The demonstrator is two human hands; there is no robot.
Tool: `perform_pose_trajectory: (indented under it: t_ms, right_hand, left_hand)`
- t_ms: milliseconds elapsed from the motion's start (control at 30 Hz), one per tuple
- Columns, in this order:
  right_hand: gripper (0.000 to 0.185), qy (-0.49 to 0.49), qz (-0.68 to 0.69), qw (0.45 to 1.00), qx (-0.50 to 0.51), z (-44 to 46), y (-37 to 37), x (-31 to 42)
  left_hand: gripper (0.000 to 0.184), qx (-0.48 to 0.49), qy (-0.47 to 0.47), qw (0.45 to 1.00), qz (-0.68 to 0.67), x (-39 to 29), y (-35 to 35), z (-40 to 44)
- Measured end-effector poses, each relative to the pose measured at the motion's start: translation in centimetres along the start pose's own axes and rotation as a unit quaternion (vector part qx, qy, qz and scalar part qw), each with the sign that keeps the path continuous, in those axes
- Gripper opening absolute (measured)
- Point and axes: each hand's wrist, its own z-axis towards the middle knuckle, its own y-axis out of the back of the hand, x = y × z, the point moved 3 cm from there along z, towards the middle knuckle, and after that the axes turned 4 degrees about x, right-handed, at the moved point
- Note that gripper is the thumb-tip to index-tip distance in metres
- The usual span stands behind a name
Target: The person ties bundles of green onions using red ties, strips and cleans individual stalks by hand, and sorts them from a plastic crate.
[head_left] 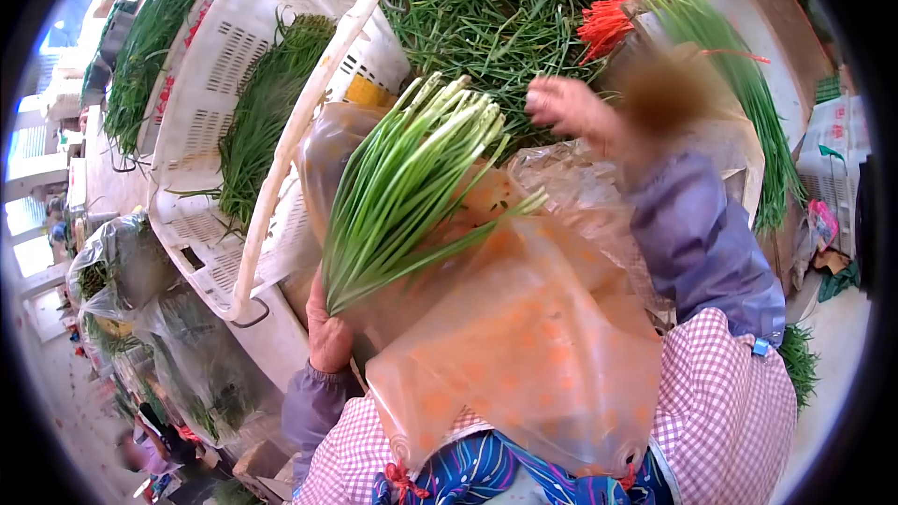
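My left hand [329, 332] is closed around the lower, leafy end of a bunch of garlic chives [402, 187], its pale cut ends pointing up and away from me. The bunch fans out over a clear orange-stained plastic sheet [524, 318] on my lap. My right hand [566, 112] is at the near edge of a large heap of loose garlic chives [496, 9]. Its fingers look loosely bent and apart, with nothing visible in them; they are slightly blurred.
A white plastic basket [281, 168] holding more chives [276, 103] stands at the left. Red ties [613, 19] lie at the upper right, beside a long bunch of chives [734, 84] on a board. Plastic bags of greens [201, 346] stand at the lower left.
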Motion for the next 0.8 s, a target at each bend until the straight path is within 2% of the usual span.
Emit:
perform_pose_trajectory:
  t_ms: [33,67,100,167,200,233,267,300,367,433,467,500,533,567,633,667,700,767,800]
  right_hand:
    - [0.058,-0.014,0.054,0.996,0.07,-0.2,-1.5,-0.7]
    - [0.051,-0.037,0.154,0.98,0.121,-0.4,-3.0,-1.6]
    - [0.043,-0.028,0.222,0.961,0.16,-1.0,-4.0,-1.8]
    - [0.041,0.008,0.246,0.959,0.139,-1.8,-4.6,-1.4]
    - [0.04,0.028,0.253,0.957,0.142,-1.9,-4.3,-1.0]
    - [0.04,0.047,0.259,0.954,0.146,-2.0,-3.8,-0.8]
    - [0.05,0.057,0.256,0.945,0.193,-1.9,-3.6,-1.0]
    - [0.05,0.062,0.256,0.945,0.194,-2.1,-3.9,-0.9]
    - [0.067,0.154,0.111,0.929,0.319,-3.3,-5.4,-0.4]
    - [0.071,0.17,0.152,0.916,0.331,-3.2,-6.5,0.3]
    - [0.076,0.185,0.195,0.9,0.342,-3.0,-7.5,0.8]
    - [0.081,0.199,0.239,0.883,0.352,-2.9,-8.4,1.3]
    - [0.064,0.17,0.337,0.861,0.341,-2.7,-9.1,1.8]
    - [0.064,0.171,0.336,0.859,0.345,-2.4,-10.1,2.1]
    - [0.039,0.125,0.519,0.794,0.29,-1.5,-11.6,2.4]
    - [0.031,0.128,0.555,0.773,0.28,-0.7,-12.3,2.4]
    - [0.031,0.126,0.553,0.774,0.281,-0.3,-12.2,2.3]
    - [0.028,0.159,0.575,0.762,0.253,0.5,-11.7,2.6]
    - [0.025,0.127,0.606,0.753,0.225,0.7,-11.6,3.1]
  left_hand:
    - [0.071,-0.006,0.054,0.998,-0.046,-0.6,-0.5,-0.1]
    - [0.059,-0.038,0.037,0.997,-0.05,-0.9,-0.8,-0.1]
    - [0.059,-0.037,0.036,0.998,-0.046,-1.4,-0.7,-0.3]
    - [0.038,0.005,0.111,0.985,-0.135,-2.1,-0.9,-0.7]
    - [0.019,-0.061,0.126,0.983,-0.121,-3.0,-2.3,-0.6]
    - [0.019,-0.062,0.124,0.983,-0.119,-3.2,-2.1,-0.6]
    - [0.018,-0.03,0.137,0.981,-0.134,-3.3,-2.1,-0.5]
    - [0.017,0.003,0.149,0.977,-0.15,-3.4,-2.2,-0.4]
    - [0.016,0.001,0.148,0.976,-0.161,-3.2,-2.4,-0.2]
    - [0.026,-0.008,0.081,0.996,-0.034,-2.6,-2.0,0.0]
    - [0.026,-0.012,0.082,0.996,-0.036,-2.1,-2.4,0.2]
    - [0.037,-0.039,-0.08,0.979,0.183,-2.6,-3.0,0.6]
    - [0.043,-0.044,-0.159,0.943,0.29,-3.1,-3.4,0.4]
    - [0.049,-0.068,-0.236,0.887,0.391,-3.5,-3.7,0.1]
    - [0.071,-0.059,-0.157,0.761,0.626,-3.6,-3.9,-1.0]
    - [0.079,-0.051,-0.124,0.735,0.664,-2.6,-3.4,-1.2]
    - [0.079,-0.053,-0.123,0.736,0.663,-2.7,-3.5,-1.4]
    - [0.071,0.006,-0.188,0.728,0.66,-3.4,-4.2,-1.8]
    - [0.075,0.035,-0.141,0.727,0.671,-3.4,-3.9,-1.9]
